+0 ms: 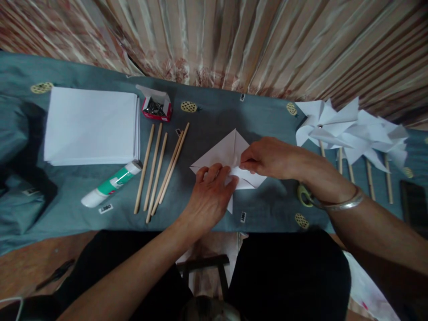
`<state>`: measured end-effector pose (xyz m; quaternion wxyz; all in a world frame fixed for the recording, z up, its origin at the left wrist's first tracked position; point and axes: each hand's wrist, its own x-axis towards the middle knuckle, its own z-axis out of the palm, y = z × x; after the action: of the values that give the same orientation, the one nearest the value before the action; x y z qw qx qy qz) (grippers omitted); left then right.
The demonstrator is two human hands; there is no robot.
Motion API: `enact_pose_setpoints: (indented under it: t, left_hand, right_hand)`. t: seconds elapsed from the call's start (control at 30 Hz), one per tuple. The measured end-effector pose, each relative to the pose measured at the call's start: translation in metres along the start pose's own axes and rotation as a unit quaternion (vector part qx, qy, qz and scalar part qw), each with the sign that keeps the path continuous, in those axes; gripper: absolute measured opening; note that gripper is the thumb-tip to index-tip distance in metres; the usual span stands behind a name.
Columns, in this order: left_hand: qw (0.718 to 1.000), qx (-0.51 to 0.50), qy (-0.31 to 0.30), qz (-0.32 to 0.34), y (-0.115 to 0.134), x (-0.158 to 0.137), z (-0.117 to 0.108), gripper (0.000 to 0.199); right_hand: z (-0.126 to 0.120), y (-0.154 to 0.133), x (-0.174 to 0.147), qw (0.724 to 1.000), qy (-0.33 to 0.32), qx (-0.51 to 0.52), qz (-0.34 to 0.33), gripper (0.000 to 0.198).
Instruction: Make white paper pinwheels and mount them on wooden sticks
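A square of white paper (224,148) with creases running in from its corners lies on the cloth in front of me. Across its near left part rests my left hand (212,187), fingers bent and closed on the paper, with the thumb close to the centre. My right hand (259,158) comes in from the right, thumb and forefinger pinched on the paper near its middle. What is between those fingertips is partly hidden. One paper point hangs out below my left hand. Scissors with green handles (304,195) lie partly under my right wrist.
Left of the paper are several wooden sticks (156,171), a glue stick (112,183), an open red box of small metal pieces (156,108) and a stack of white paper (92,127). Several paper pinwheels (334,125) overlap at the right, near a dark flat object (413,203). A curtain (214,44) hangs behind.
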<state>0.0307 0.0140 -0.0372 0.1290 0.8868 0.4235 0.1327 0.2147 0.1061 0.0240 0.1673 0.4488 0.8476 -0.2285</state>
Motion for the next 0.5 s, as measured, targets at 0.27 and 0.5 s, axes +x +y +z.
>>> enact_pose_setpoints:
  t: [0.27, 0.5]
  left_hand:
    - [1.0, -0.016, 0.015, -0.002, 0.0, -0.001, 0.004, 0.033]
    - [1.0, -0.022, 0.019, 0.005, -0.001, 0.0, 0.003, 0.032]
  right_hand:
    - [-0.008, -0.004, 0.01, 0.996, -0.08, -0.031, 0.007, 0.023]
    - [-0.007, -0.009, 0.013, 0.996, -0.074, -0.052, 0.023, 0.025]
